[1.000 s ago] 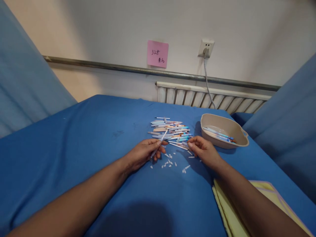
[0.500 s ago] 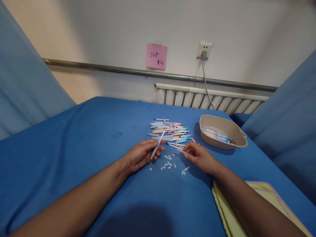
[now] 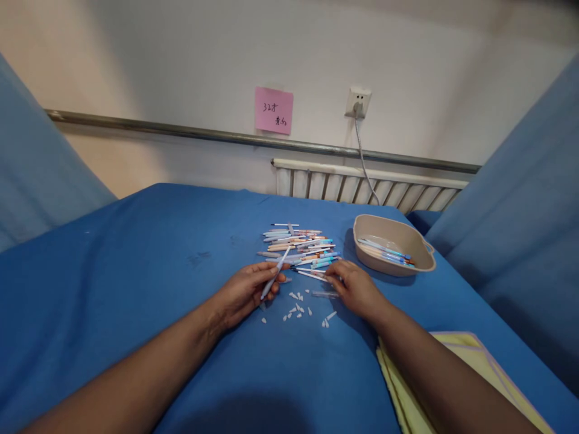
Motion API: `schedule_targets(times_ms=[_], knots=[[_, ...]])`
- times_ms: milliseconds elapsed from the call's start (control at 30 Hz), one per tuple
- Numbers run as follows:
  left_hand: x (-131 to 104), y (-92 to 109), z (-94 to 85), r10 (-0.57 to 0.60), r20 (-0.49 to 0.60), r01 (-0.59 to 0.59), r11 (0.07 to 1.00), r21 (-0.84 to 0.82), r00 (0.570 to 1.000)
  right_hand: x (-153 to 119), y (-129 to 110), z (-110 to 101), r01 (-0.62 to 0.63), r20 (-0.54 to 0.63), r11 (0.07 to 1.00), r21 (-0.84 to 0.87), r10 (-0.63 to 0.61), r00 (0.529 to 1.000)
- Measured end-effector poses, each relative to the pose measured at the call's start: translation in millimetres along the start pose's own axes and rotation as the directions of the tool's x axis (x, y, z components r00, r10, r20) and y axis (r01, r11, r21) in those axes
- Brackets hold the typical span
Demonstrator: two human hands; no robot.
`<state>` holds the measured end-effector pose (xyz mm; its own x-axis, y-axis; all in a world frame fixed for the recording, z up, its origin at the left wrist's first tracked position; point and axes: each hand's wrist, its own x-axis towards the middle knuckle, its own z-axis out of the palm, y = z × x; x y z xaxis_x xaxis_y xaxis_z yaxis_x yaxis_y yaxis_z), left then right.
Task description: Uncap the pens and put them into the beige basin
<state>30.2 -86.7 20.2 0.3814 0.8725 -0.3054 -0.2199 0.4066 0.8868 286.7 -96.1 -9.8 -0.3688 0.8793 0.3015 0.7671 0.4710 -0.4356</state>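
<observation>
A grey pen barrel [image 3: 268, 287] with a white refill [image 3: 284, 258] sticking out of its upper end is tilted in my left hand [image 3: 248, 290], pinched by thumb and fingers. My right hand [image 3: 355, 288] is curled with its fingertips closed at the right ends of two thin white pen refills [image 3: 311, 275] lying on the cloth. A clear plastic tube [image 3: 324, 294] lies just below those fingers. Several small white cone tips [image 3: 297, 308] are scattered between and in front of my hands. Beyond them is a pile of pens and pen parts [image 3: 301, 244].
A beige plastic basin [image 3: 423, 262] with several pens inside stands at the right. Folded yellow cloth [image 3: 456, 343] lies under my right forearm. Blue cloth [image 3: 181, 241] covers the table. Behind are a radiator [image 3: 316, 175], a rail, a pink note [image 3: 274, 110] and a plugged socket.
The view has shifted slightly, moving things left and down. My right hand has let go of the clear tube, which now lies on the cloth, and its fingers have closed at the refills' ends.
</observation>
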Motion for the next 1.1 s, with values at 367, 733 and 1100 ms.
schedule_targets(times_ms=[367,733,1100], knots=[[2.8,-2.8,0.8,0.03,0.008,-0.031,0.994,0.103,1.0,24.0,17.3,7.0,-0.048,0.059,0.977,-0.209,0.061,0.996],[0.4,-5.3,2.0,0.133,0.055,-0.143,0.853,0.502,0.99,19.1,12.8,1.7,-0.116,0.024,0.98,-0.163,0.121,0.992],[-3.7,-5.2,3.8,0.243,0.19,-0.303,0.617,0.726,0.951,3.2,-0.3,-8.6,0.091,-0.11,0.947,0.308,-0.059,0.992]])
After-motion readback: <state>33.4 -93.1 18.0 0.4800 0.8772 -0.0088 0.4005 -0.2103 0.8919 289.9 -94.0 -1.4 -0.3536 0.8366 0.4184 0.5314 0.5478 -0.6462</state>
